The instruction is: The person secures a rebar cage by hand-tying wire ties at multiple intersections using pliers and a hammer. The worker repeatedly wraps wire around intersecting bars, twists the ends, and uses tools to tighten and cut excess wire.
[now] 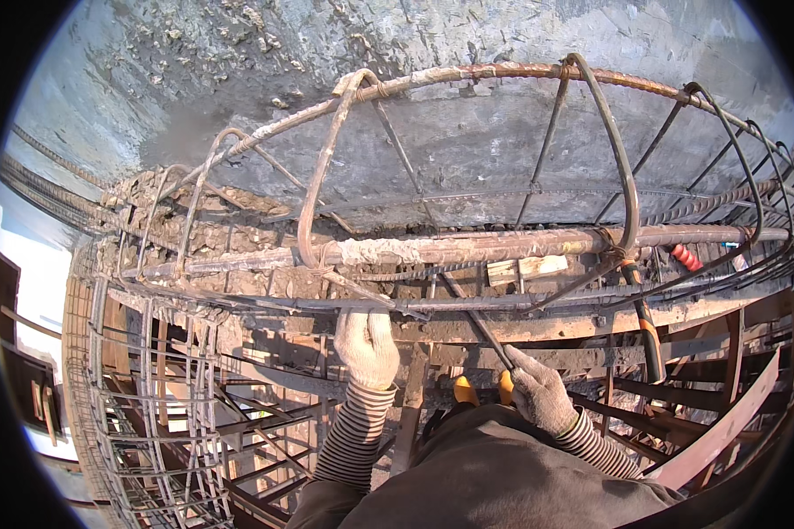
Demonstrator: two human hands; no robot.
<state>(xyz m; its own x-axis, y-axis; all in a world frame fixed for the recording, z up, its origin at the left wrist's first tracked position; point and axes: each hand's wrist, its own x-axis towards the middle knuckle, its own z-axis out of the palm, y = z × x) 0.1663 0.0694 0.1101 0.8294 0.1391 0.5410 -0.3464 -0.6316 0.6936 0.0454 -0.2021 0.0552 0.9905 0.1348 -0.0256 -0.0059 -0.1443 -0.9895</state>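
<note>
My left hand [367, 350], in a cream knitted glove, is closed at the lower bar of a rebar cage [468, 249]; its fingertips are partly hidden by the bar. A slim dark metal rod [478, 319] slants up and left from my right hand [543, 393], gloved as well, whose fingers are wrapped round its near end. The rod's far end reaches in among the cage bars. Bent stirrups [333, 159] loop over the cage's long bars, tied with wire. Pale mortar crusts the middle bar.
A grey concrete wall [476, 132] rises behind the cage. A tool with a black and orange handle [646, 328] hangs through the bars on the right. A wood block [528, 270] and a red ribbed piece [686, 257] lie inside. More rebar [150, 379] stands lower left.
</note>
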